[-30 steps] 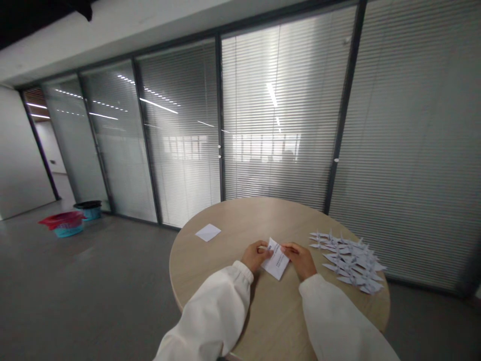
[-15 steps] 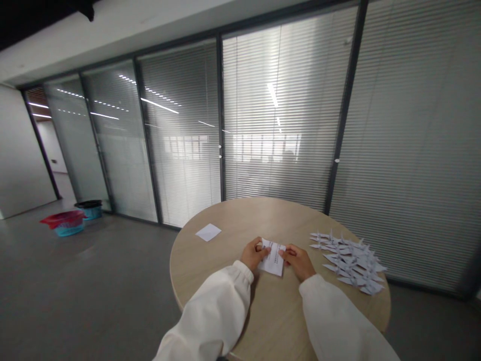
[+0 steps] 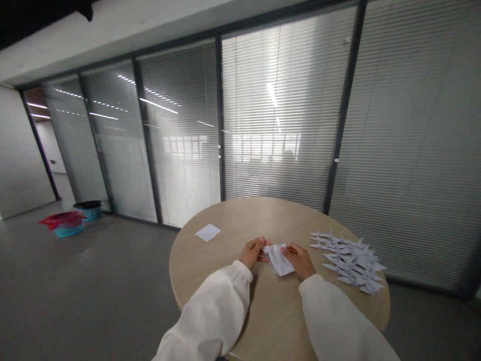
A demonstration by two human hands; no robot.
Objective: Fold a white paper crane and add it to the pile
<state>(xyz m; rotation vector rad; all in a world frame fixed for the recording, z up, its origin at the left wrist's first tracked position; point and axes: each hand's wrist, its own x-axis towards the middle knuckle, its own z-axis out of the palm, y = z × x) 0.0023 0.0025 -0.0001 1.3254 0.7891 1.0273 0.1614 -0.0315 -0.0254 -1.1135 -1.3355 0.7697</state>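
Observation:
A folded sheet of white paper (image 3: 278,260) with printed text is held up over the round table between my two hands. My left hand (image 3: 254,253) pinches its left corner, thumb on top and fingers beneath. From the right, my right hand (image 3: 299,259) grips the paper's upper right edge, with the thumb lying on the printed side. The far fingertips of the right hand are partly hidden. Further left on the tabletop lies a flat white paper square (image 3: 208,232). A cluster of folded white paper cranes (image 3: 349,260) sits to the right of my right hand.
The round wooden table (image 3: 233,215) stands before a glass partition with blinds (image 3: 281,110). On the floor at left are a blue basket with a red liner (image 3: 66,224) and another with a black liner (image 3: 90,209).
The folded paper has tilted, its lower end swinging to the right. My left thumb has moved off the printed face to the left corner; my right hand keeps its hold.

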